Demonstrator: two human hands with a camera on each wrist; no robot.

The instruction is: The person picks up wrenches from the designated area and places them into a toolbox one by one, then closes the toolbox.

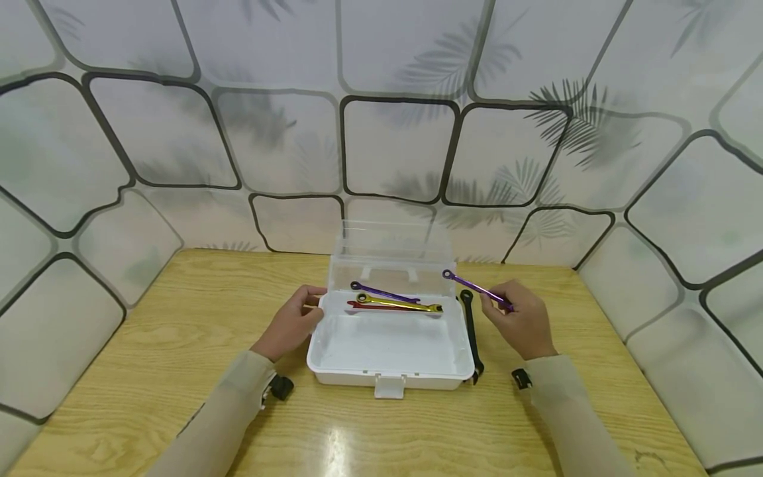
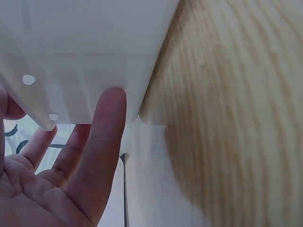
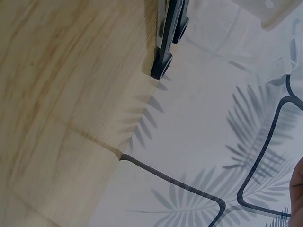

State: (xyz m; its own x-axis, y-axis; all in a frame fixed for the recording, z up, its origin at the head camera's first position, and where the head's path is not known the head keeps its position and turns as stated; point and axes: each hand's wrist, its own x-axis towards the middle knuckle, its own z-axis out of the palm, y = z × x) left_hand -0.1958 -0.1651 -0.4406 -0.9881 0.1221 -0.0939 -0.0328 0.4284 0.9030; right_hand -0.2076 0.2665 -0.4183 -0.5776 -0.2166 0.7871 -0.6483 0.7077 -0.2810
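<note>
In the head view, a white plastic toolbox (image 1: 390, 384) stands on the table with its clear lid (image 1: 393, 275) raised at the back. My left hand (image 1: 292, 324) grips its left side; the left wrist view shows fingers (image 2: 102, 123) against the outer wall. Inside, along the back, lie a purple wrench (image 1: 384, 293), a gold wrench (image 1: 396, 303) and a red wrench (image 1: 375, 307). Another purple wrench (image 1: 477, 287) is pinched in my right hand (image 1: 524, 321), raised right of the box, its ring end pointing left toward the lid.
Dark wrenches (image 1: 471, 331) stand on edge along the box's right side, and their ends (image 3: 163, 66) show in the right wrist view. Patterned wall covering (image 1: 393, 146) encloses the wooden table (image 1: 179, 344) at the back and both sides.
</note>
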